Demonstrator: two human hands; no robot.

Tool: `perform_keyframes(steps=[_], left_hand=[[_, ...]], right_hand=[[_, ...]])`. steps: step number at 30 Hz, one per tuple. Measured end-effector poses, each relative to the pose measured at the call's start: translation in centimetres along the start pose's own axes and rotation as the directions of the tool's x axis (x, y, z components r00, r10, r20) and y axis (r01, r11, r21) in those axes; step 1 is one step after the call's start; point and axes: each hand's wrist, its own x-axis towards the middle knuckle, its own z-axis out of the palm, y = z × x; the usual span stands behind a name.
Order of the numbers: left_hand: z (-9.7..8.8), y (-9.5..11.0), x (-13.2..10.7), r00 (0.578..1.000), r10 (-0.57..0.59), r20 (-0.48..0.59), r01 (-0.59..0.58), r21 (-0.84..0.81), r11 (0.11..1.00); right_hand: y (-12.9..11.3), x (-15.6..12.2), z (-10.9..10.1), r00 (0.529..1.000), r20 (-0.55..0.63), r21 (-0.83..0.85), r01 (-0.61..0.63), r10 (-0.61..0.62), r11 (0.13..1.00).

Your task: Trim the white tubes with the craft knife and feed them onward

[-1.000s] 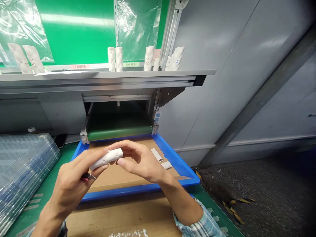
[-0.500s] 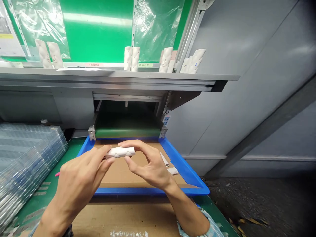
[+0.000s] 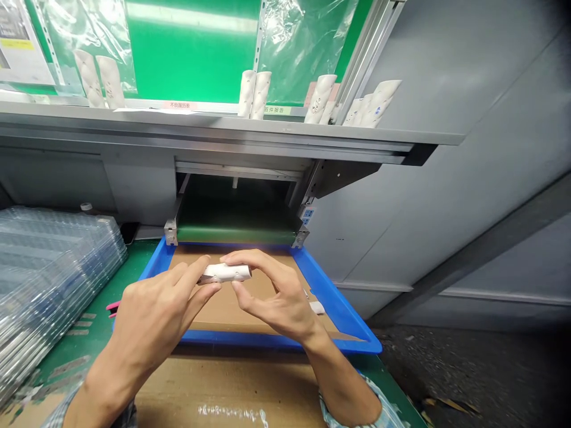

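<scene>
Between my two hands is a short white tube (image 3: 226,273) with small raised bumps, lying nearly level above a blue tray (image 3: 352,321). My left hand (image 3: 163,315) pinches its left end between thumb and fingers. At the right end, my right hand (image 3: 272,291) has its thumb below and fingertips above, closed lightly on the tube. The tube's open right end faces slightly toward me. Another white tube (image 3: 317,307) rests in the tray on the cardboard lining (image 3: 214,318), partly hidden behind my right wrist.
Stacked clear plastic trays (image 3: 57,267) stand at the left. A green conveyor belt (image 3: 236,229) ends over the tray's far side. Overhead runs a metal shelf (image 3: 214,128) carrying several white tubes (image 3: 321,98). A pink-handled tool (image 3: 113,308) lies by my left hand.
My view has shifted, so the shelf sits higher and further right. Both hands keep the tube between them, and it has turned slightly, showing more of its right opening.
</scene>
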Motion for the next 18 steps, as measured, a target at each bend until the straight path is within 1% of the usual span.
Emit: perform_keyframes(steps=[7, 12, 18], left_hand=[[0.03, -0.06, -0.20, 1.000, -0.010, 0.014, 0.010, -0.003, 1.000], [-0.07, 0.08, 0.02, 1.000, 0.010, -0.004, -0.010, 0.026, 1.000], [-0.31, 0.23, -0.04, 0.999, 0.037, -0.028, -0.035, 0.063, 0.997]], right_hand=[[0.03, -0.01, 0.02, 1.000, 0.005, 0.008, 0.015, -0.015, 1.000], [-0.05, 0.01, 0.03, 1.000, 0.000, 0.015, 0.015, -0.015, 1.000], [-0.12, -0.07, 0.00, 0.999, -0.014, 0.032, 0.047, -0.046, 0.998]])
